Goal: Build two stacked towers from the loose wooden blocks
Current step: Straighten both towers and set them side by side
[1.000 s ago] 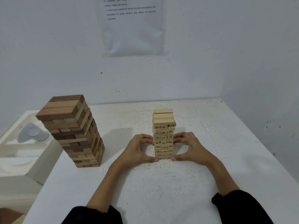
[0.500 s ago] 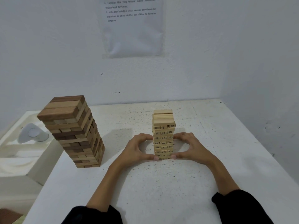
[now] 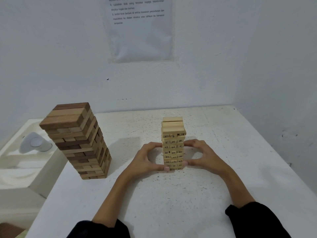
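Observation:
A small tower of pale numbered blocks (image 3: 173,127) stands upright in the middle of the white table (image 3: 171,194). My left hand (image 3: 145,158) cups its left side and my right hand (image 3: 204,157) cups its right side. Each hand's thumb tip touches the tower near the base, and the curled fingers touch it at mid height. A taller tower of mixed light and dark brown blocks (image 3: 77,140) stands by itself at the table's left edge, its upper layers slightly twisted. No loose blocks are in view.
A lower white ledge (image 3: 20,169) adjoins the table on the left and carries a white rounded object (image 3: 36,143). White walls close the back and right sides. A printed sheet (image 3: 139,28) hangs on the back wall.

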